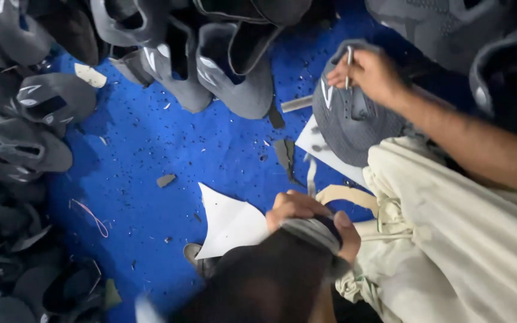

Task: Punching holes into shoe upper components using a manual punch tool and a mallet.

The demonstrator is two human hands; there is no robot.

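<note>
My right hand (369, 73) reaches out from the right and pinches a thin metal tool (349, 64) upright over a grey knit shoe upper (348, 125) lying on white paper (321, 149). My left hand (306, 214) is at the bottom centre, fingers curled and thumb to the right, gripping the edge of a dark grey shoe upper (270, 275) that hides the wrist. My lap in cream cloth (450, 239) fills the lower right, between the two hands.
The blue floor (145, 155) is littered with small scraps and threads. Several grey shoe uppers (210, 60) are heaped along the top and down the left side (19, 143). A white paper sheet (228, 224) lies by my left hand.
</note>
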